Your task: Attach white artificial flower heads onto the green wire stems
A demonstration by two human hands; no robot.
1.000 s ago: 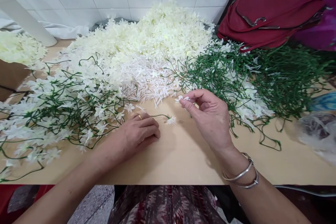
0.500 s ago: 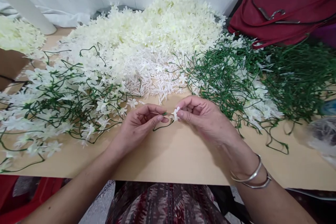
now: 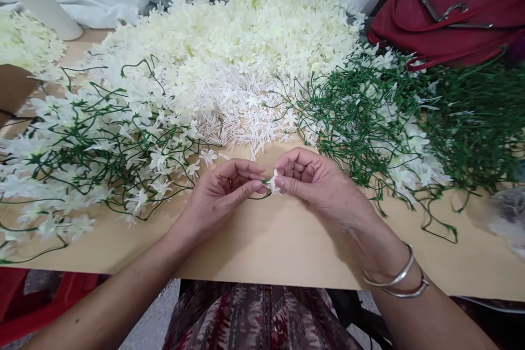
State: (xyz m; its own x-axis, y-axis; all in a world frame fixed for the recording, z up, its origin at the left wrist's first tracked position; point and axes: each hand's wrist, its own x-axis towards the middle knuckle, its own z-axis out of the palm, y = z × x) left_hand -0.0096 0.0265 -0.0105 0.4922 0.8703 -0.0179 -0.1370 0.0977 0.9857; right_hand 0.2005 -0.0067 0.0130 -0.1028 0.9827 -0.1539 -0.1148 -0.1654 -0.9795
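Between thumb and fingertips my left hand [image 3: 232,186] pinches a thin green artificial stem [image 3: 262,197], part of which loops out below the fingers. My right hand [image 3: 314,183] is closed on a small white artificial flower [image 3: 275,182], held by its petals. The flower's narrow base meets the stem's tip at my left fingertips; how deep they join is too small to tell. Both hands are just above the table near its front edge. Left of them lies a heap of white flowers on green stems [image 3: 102,147].
A large mound of cream-white blossoms [image 3: 254,27] rises against the tiled wall, with thin white sticks [image 3: 246,115] before it. Loose green stems [image 3: 353,120] lie tangled on the right. A red handbag [image 3: 447,11] stands back right, a white pole [image 3: 45,0] back left.
The gap between my hands has narrowed, and the flower's base now meets the stem. The view has shifted slightly; the heaps look the same.
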